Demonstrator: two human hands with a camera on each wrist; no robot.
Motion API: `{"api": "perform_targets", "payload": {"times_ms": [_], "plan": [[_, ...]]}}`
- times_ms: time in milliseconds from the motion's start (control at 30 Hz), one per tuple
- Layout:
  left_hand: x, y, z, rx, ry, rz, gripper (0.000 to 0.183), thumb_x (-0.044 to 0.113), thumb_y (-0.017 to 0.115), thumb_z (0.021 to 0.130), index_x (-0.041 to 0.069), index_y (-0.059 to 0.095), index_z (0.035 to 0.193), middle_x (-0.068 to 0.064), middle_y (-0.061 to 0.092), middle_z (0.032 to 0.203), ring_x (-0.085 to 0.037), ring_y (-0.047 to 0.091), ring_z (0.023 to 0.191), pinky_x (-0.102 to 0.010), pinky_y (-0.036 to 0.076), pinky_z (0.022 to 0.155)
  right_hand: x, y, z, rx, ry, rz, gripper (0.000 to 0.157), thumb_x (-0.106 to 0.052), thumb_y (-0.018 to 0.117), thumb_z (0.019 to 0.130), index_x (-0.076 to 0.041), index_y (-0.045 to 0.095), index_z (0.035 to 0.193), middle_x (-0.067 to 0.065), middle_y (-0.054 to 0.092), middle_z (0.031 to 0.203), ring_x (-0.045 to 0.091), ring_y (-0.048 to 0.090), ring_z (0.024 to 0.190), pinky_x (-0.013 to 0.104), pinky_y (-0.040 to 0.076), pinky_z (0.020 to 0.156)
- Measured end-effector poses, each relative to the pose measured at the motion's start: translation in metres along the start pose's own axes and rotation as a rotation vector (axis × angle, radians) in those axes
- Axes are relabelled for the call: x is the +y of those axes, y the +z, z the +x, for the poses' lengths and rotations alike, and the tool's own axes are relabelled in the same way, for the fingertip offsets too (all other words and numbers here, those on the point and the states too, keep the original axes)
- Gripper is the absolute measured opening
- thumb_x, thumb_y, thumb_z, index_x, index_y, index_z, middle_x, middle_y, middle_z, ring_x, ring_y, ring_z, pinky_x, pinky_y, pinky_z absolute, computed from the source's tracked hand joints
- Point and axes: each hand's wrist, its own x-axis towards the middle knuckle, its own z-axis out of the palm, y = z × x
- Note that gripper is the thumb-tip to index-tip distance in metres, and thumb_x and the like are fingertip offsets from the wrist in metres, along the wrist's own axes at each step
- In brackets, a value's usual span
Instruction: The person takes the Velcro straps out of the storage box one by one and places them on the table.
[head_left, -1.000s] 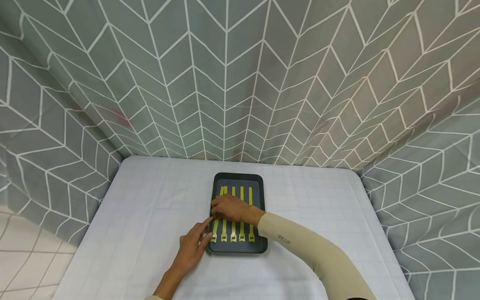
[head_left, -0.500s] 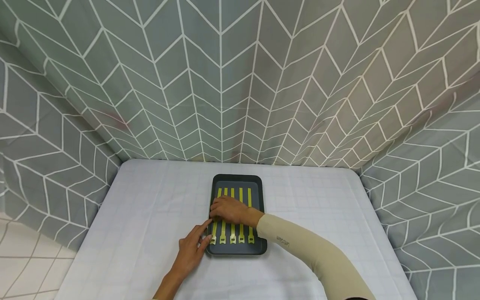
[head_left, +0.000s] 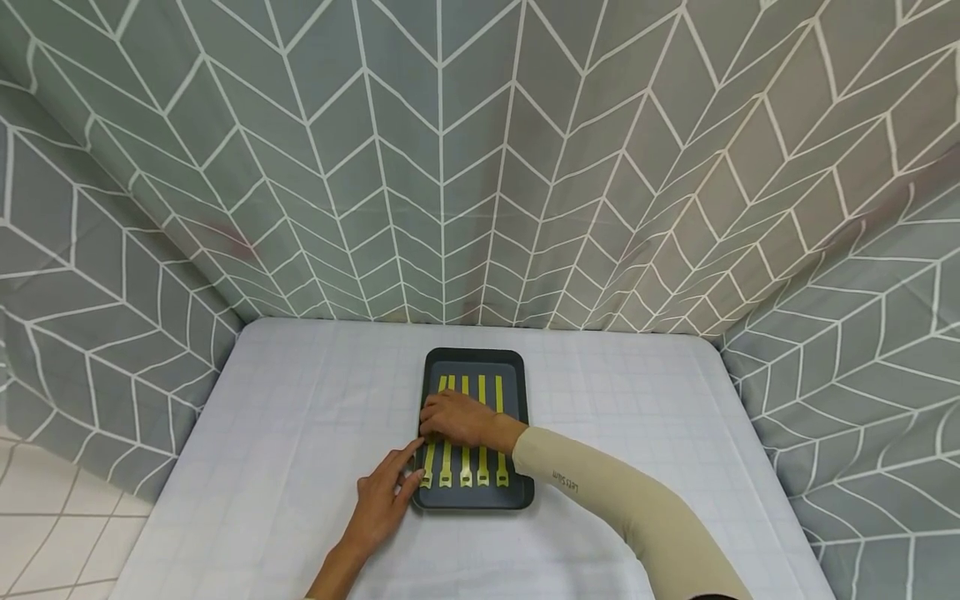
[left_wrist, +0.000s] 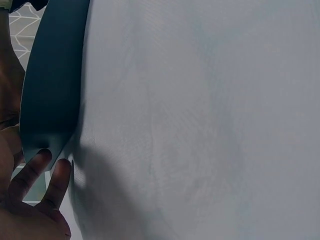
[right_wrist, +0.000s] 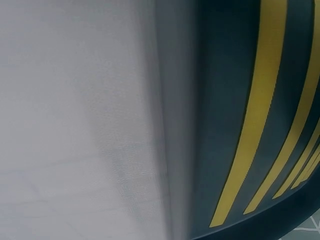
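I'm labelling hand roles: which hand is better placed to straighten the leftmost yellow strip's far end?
Likely the right hand: it lies over the leftmost strip, nearer its far end; the left hand sits by the near end, at the tray's edge.

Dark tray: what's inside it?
Five yellow straps lie lengthwise in the dark tray. In the head view, the right hand and wrist cover their middles, hiding what lies directly beneath.

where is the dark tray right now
In the head view, the dark tray lies below picture centre on the white cloth, left hand at its left edge, right hand over its yellow strips.
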Motion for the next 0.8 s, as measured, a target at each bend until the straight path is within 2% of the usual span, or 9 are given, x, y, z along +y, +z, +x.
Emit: {"api": "perform_targets", "payload": {"times_ms": [200, 400, 633, 800], "plan": [[0.001, 0.0, 0.0, -0.011, -0.019, 0.003, 0.049, 0.022, 0.068, 0.096, 0.021, 0.055, 0.144, 0.006, 0.064, 0.106, 0.001, 0.051, 0.079, -0.033, 0.03, 0.073, -0.001, -0.001, 0.0, -0.001, -0.001, 0.005, 0.015, -0.021, 0.067, 0.097, -0.029, 0.075, 0.107, -0.014, 0.067, 0.108, 0.006, 0.056, 0.108, 0.027, 0.046, 0.098], [0.001, 0.0, 0.0, -0.003, -0.005, 0.004, 0.049, 0.022, 0.068, 0.097, 0.02, 0.055, 0.144, 0.006, 0.065, 0.106, 0.001, 0.051, 0.08, -0.033, 0.03, 0.073, -0.001, -0.001, 0.001, 0.019, -0.033, -0.004, 0.012, -0.021, 0.064, 0.099, -0.027, 0.074, 0.104, -0.013, 0.067, 0.105, 0.005, 0.056, 0.103, 0.022, 0.048, 0.094], [0.003, -0.001, 0.0, 0.007, 0.016, 0.012, 0.049, 0.02, 0.068, 0.096, 0.018, 0.056, 0.144, 0.004, 0.066, 0.107, 0.0, 0.052, 0.08, -0.033, 0.031, 0.073, -0.001, -0.008, 0.0, -0.01, -0.041, -0.053, 0.016, -0.019, 0.063, 0.1, -0.028, 0.074, 0.108, -0.013, 0.067, 0.111, 0.005, 0.057, 0.105, 0.025, 0.048, 0.091], [0.003, -0.001, -0.001, 0.006, 0.006, 0.01, 0.049, 0.018, 0.069, 0.095, 0.016, 0.056, 0.143, 0.004, 0.065, 0.106, -0.001, 0.053, 0.08, -0.032, 0.03, 0.073, 0.0, -0.012, -0.001, -0.004, -0.04, -0.045, 0.018, -0.013, 0.068, 0.096, -0.028, 0.073, 0.105, -0.012, 0.066, 0.108, 0.006, 0.056, 0.104, 0.025, 0.048, 0.093]]}}
